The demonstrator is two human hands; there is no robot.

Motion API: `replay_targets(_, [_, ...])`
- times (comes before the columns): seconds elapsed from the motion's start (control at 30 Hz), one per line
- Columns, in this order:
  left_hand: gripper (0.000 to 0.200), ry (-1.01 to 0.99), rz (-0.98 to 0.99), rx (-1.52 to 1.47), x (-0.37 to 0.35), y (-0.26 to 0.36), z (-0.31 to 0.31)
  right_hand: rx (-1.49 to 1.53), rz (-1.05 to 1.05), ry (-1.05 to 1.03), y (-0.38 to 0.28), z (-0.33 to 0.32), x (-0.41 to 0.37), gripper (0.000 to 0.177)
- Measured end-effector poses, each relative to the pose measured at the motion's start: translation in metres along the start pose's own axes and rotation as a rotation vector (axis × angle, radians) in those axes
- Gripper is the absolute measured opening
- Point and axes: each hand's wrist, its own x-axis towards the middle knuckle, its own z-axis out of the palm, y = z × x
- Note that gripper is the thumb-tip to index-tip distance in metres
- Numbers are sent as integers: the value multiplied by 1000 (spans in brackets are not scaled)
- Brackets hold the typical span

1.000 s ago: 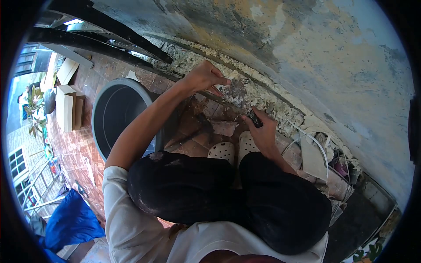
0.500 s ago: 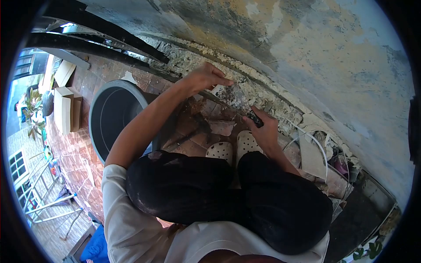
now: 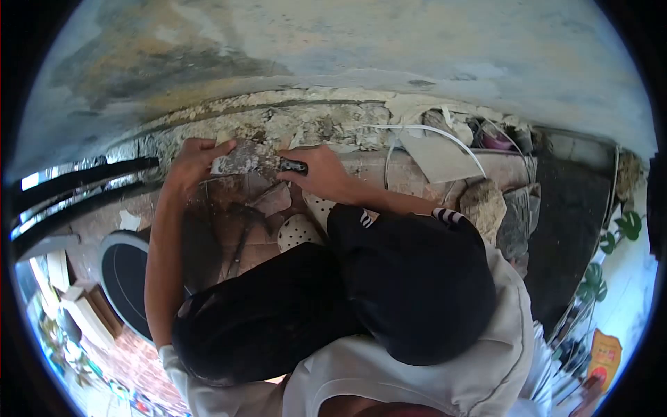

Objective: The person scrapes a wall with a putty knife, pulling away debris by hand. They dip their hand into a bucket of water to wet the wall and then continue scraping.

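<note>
My right hand (image 3: 321, 174) is wrapped round the dark handle (image 3: 294, 166) of a scraper. Its flat blade (image 3: 240, 160), grey and blotched with whitish residue, points left toward my other hand. My left hand (image 3: 193, 163) is closed, with thumb and fingers pinched together at the blade's far end; what lies between the fingertips is hidden. Both hands are low by the foot of the wall, over a strip of broken, crumbly plaster (image 3: 326, 125). Under the blade lie loose tile pieces (image 3: 272, 199) on the reddish floor.
A large dark tub (image 3: 125, 278) stands to my left, near black beams (image 3: 83, 187). On the right are a white cable (image 3: 445, 132), a pale flat board (image 3: 438, 156), a rough stone chunk (image 3: 484, 208) and a dark slab (image 3: 566, 222). The stained wall (image 3: 347, 48) rises ahead.
My view has turned to the right, so the wall now runs across the top and more of the right side shows. The scraper stays in my right hand, with my left by its blade.
</note>
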Motion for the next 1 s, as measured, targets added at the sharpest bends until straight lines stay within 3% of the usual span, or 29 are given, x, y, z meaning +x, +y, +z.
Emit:
replay_targets(0.07, [30,23,39,-46,16,-21,0,21,-8,6,0,1,0,46])
replay_targets(0.2, [26,106,79,-146,-2,-4,-1,93,-31,35,4,8,1,47])
replay_targets(0.27, [34,252,132,-524,-6,0,8,134,-46,60,3,9,2,45])
replay_targets(0.33, [40,290,228,-662,-4,-3,4,104,-43,59,2,8,2,46])
replay_targets(0.4, [41,264,168,-612,0,-9,-2,92,-33,45,-3,7,2,47])
replay_targets(0.5, [41,125,77,-252,-8,0,-1,97,-20,40,-11,5,4,47])
replay_targets(0.6, [43,58,142,116,5,-6,-1,76,-53,52,-11,7,5,46])
replay_targets(0.73, [43,161,276,-18,7,-15,-3,73,-87,94,-13,10,4,46])
replay_targets(0.83, [46,273,287,-553,2,-11,-4,162,62,60,-18,7,4,48])
replay_targets(0.87, [47,266,243,-529,1,-8,-6,207,134,39,-19,5,4,48])
replay_targets(0.93, [50,252,155,-481,-3,-1,-9,170,81,59,-17,5,5,49])
replay_targets(1.0, [47,156,196,-184,0,-4,-3,134,20,84,-13,7,3,49])
